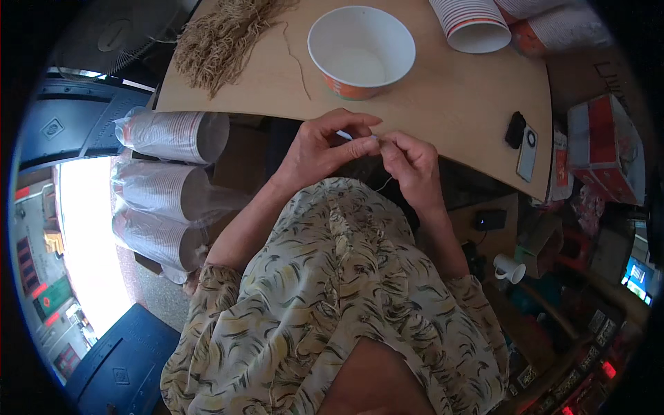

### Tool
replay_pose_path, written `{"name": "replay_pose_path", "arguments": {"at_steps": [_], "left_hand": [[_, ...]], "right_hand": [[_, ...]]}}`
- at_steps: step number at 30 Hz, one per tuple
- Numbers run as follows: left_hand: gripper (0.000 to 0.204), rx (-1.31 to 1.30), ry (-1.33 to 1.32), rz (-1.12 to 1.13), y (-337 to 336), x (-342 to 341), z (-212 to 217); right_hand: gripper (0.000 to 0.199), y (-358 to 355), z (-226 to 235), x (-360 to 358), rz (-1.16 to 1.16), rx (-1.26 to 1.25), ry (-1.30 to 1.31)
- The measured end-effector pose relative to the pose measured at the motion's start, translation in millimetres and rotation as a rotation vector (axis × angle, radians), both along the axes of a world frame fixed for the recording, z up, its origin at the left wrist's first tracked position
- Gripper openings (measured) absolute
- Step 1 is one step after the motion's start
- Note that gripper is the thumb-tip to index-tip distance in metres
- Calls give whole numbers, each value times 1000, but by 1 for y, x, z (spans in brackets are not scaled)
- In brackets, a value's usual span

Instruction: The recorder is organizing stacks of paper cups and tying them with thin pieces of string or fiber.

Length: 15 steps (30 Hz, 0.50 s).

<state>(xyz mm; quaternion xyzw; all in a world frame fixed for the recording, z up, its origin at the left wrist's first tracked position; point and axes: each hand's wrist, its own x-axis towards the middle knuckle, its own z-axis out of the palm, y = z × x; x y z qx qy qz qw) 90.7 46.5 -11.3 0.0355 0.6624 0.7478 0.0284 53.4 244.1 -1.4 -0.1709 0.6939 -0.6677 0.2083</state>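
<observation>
My left hand and my right hand meet in front of the table's near edge, above my lap. Thumb and fingers of both are pinched together, fingertips touching. Whatever they hold is too small to make out; a bit of white shows among the left fingers. Below the right hand hangs a thin pale strand, and I cannot tell whether it is held. Just beyond my hands stands a large white paper bucket with an orange lower band, open at the top. A bundle of tan, crinkled strands lies to its left.
Stacked paper buckets lie at the table's far right and, in clear plastic, at the left. A phone and a small black object rest near the right edge. A white mug sits lower right.
</observation>
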Motion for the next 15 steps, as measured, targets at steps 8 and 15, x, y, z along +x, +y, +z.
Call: {"name": "replay_pose_path", "arguments": {"at_steps": [8,15], "left_hand": [[31,-557,8,-69,2,-2,15],[34,-222,-81,-98,7,0,-9]], "right_hand": [[11,5,0,-1,102,276,427],[9,8,0,0,183,352,491]]}}
